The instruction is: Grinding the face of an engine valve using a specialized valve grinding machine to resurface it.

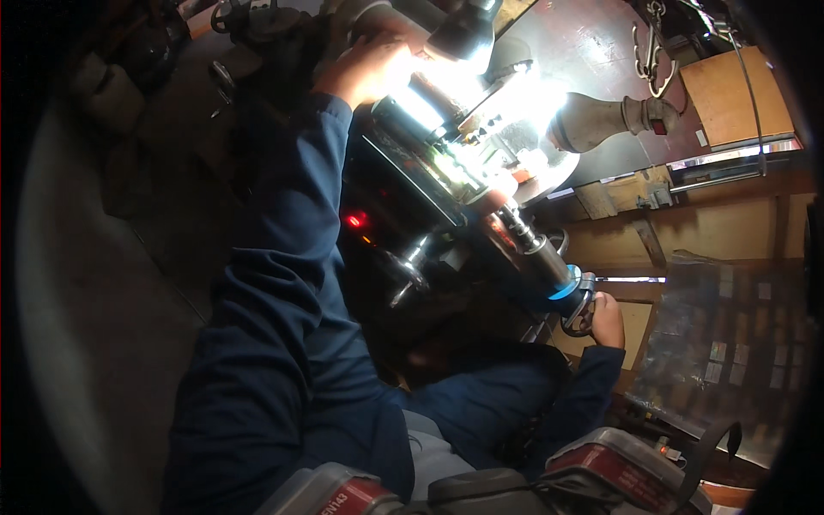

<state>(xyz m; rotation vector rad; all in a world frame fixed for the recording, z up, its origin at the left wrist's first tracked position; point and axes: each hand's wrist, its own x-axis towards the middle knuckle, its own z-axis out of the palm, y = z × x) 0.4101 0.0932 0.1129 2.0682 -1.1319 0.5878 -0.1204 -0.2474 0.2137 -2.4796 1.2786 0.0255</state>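
A machine that looks like a lathe (pixel 403 176) runs diagonally across the middle under strong light. At its lower right end, my right hand (pixel 608 320) is closed around the rim of a small metal handwheel (pixel 577 321). Next to that wheel is a steel barrel (pixel 542 257) with a bright blue band (pixel 566 283). My left hand (pixel 373 73) reaches to the far upper end and rests by a dark cylindrical part (pixel 403 118). Glare washes out its fingers, so I cannot see whether they grip anything.
A black lamp (pixel 468 34) and a grey lamp (pixel 592 122) shine onto the machine. A metal crank handle (pixel 410 268) sticks out at its near side, by a red indicator light (pixel 354 221). Metal hooks (pixel 654 51) and a wooden board (pixel 736 94) are at the far right.
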